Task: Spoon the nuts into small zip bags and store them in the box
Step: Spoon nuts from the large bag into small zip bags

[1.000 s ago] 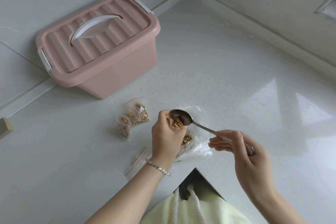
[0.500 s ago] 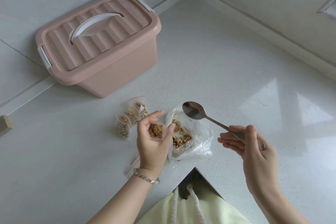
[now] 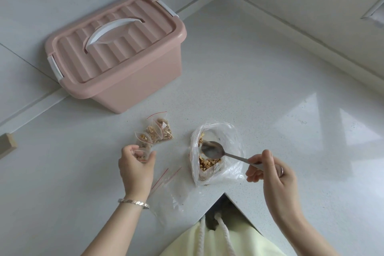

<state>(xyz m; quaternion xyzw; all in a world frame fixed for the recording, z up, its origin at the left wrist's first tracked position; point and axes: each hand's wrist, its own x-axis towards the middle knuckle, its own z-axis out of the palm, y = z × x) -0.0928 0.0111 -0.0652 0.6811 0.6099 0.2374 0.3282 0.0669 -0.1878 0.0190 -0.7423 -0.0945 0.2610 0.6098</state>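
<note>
Done: three filled zip bags lie on the surface near the closed pink box.
Under way: left hand pinches a fourth bag, part-filled; right hand grips the empty spoon over the big bag of nuts.
Left: more spooning, sealing, boxing.
Counts: four bags holding nuts, at least two empty bags, one spoon, one box.
</note>
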